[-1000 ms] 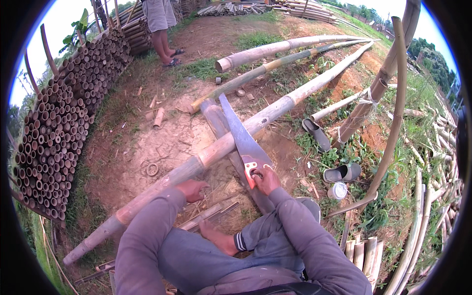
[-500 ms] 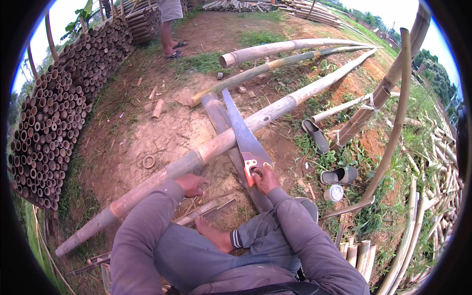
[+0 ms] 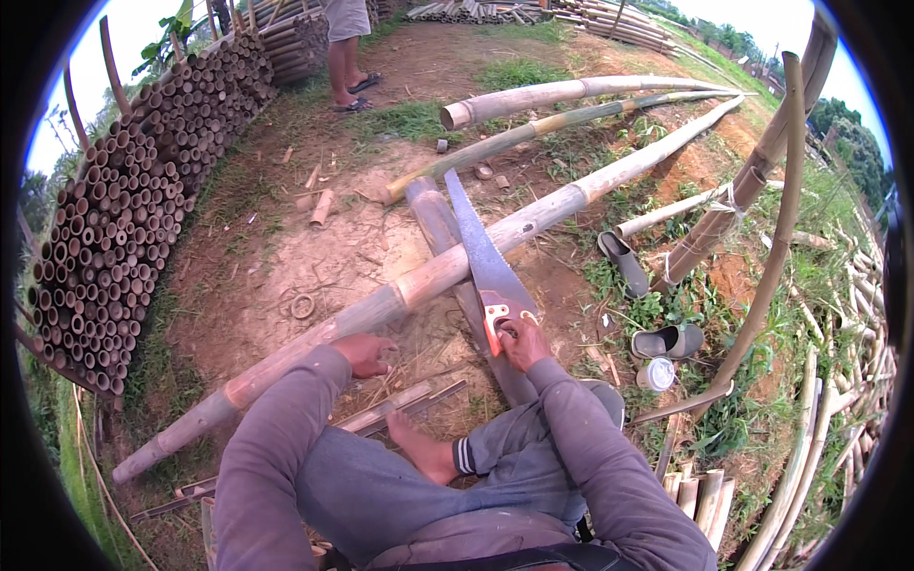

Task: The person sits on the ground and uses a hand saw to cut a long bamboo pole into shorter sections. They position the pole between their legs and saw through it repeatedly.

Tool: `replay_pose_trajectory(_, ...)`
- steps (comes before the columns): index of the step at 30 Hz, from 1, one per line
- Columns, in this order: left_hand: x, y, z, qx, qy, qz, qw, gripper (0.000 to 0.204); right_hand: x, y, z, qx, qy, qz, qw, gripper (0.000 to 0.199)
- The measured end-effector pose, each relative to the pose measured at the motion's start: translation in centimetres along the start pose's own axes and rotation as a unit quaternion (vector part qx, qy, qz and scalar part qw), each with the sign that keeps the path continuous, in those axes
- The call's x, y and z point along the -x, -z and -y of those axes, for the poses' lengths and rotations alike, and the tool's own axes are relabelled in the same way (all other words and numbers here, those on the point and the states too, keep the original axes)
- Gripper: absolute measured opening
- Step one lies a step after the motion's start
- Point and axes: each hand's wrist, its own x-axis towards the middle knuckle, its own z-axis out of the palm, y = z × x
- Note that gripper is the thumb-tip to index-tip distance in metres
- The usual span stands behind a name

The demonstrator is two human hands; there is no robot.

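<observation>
Head view: sawing a long bamboo pole (image 3: 419, 285), cut in hand.
Left hand (image 3: 367, 352) presses closed-fingered on the pole; right hand (image 3: 522, 341) grips the handsaw (image 3: 481, 257), whose blade crosses the pole. Beyond the pole stand stacked bamboo (image 3: 133, 200) and a bystander (image 3: 345, 48). The next stroke likely needs steady bracing.

The saw's orange handle (image 3: 497, 319) is mostly covered by the right hand (image 3: 522, 341), whose fingers (image 3: 507, 330) wrap it so the grip beneath cannot be seen. Under the left hand (image 3: 367, 352), the long bamboo pole (image 3: 419, 284) is hidden where the palm rests, and its fingertips curl out of sight. Far beyond the fingers, a standing person (image 3: 345, 38) is cut off above the shorts by the picture's rim. The bamboo stack (image 3: 124, 209), left of the fingers, runs into the dark rim.
</observation>
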Motion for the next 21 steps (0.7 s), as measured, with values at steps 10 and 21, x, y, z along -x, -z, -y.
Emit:
replay_pose_trajectory(10, 1.3, 0.0, 0.4, 0.002, 0.012, -0.021, 1.0, 0.065, -0.1, 0.5, 0.2, 0.004, 0.015, 0.015, 1.0, 0.031)
replay_pose_trajectory(21, 1.4, -0.3, 1.3, 0.017, 0.009, -0.02, 1.0, 0.065, 0.0, 0.7, 0.4, 0.0, -0.002, 0.018, 1.0, 0.031)
